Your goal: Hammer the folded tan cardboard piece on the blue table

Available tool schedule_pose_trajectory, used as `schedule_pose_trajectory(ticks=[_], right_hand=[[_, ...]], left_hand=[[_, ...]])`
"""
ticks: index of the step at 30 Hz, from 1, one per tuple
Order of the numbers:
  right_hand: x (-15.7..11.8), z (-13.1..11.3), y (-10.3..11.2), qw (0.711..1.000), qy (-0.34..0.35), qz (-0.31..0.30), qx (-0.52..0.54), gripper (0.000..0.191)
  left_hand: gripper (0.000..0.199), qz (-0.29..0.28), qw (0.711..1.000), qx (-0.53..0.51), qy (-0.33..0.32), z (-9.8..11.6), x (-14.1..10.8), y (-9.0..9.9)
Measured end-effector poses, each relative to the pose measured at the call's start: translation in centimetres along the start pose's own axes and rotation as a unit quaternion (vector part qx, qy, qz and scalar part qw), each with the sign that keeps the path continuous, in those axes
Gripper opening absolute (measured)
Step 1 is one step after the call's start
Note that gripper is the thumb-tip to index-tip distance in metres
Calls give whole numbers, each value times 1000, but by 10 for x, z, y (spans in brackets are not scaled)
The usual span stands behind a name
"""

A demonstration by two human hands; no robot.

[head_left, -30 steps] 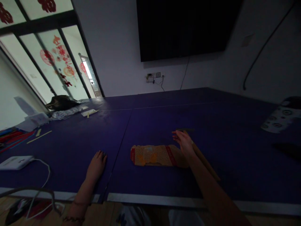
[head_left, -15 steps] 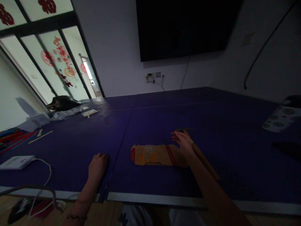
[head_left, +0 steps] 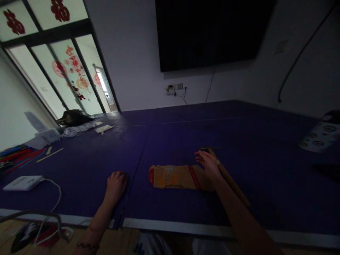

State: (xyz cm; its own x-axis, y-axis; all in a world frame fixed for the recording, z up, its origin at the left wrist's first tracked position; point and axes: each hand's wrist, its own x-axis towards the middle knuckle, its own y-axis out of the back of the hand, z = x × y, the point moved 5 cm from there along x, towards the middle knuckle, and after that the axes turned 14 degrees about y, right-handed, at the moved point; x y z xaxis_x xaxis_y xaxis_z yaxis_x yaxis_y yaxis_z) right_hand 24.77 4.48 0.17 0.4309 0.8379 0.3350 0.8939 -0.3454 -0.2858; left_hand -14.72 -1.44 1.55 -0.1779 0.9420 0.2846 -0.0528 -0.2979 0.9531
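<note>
Just beside the loosely open right hand [head_left: 209, 163], on its right, lies the hammer [head_left: 232, 181].

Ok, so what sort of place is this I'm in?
Probably a room in a home, perhaps a living room doubling as a workspace. A wall-mounted television hangs ahead, red decorations show on the glass doors, and a broad purple table stretches out in front.

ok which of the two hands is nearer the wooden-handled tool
The right hand, close beside the wooden-handled tool; the left hand is on the purple table, across the tan strip from it.
</note>
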Motion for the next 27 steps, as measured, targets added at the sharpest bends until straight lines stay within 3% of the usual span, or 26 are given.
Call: schedule_pose_trajectory(ticks=[5, 14, 17, 20, 23, 27], right_hand=[[0, 1, 0, 1000, 2, -4, -3, 31], [1, -1, 1, 999, 19, -8, -37, 38], [3, 1, 3, 997, 24, -24, -68, 39], [7, 2, 3, 991, 30, -65, -111, 38], [8, 0, -1, 975, 33, -157, -156, 35], [-4, -4, -11, 918, 29, -343, -197, 46]], left_hand=[[16, -38, 995, -57, 71, -6, 1, -2], [13, -62, 986, -139, 63, -10, 4, -5], [11, -54, 975, -210, 47, -13, 6, -3], [14, -58, 935, -347, 41, -12, 6, 1], [24, -84, 866, -487, 76, -3, 3, 7], [24, -103, 781, -611, 77, 45, -2, 18]])
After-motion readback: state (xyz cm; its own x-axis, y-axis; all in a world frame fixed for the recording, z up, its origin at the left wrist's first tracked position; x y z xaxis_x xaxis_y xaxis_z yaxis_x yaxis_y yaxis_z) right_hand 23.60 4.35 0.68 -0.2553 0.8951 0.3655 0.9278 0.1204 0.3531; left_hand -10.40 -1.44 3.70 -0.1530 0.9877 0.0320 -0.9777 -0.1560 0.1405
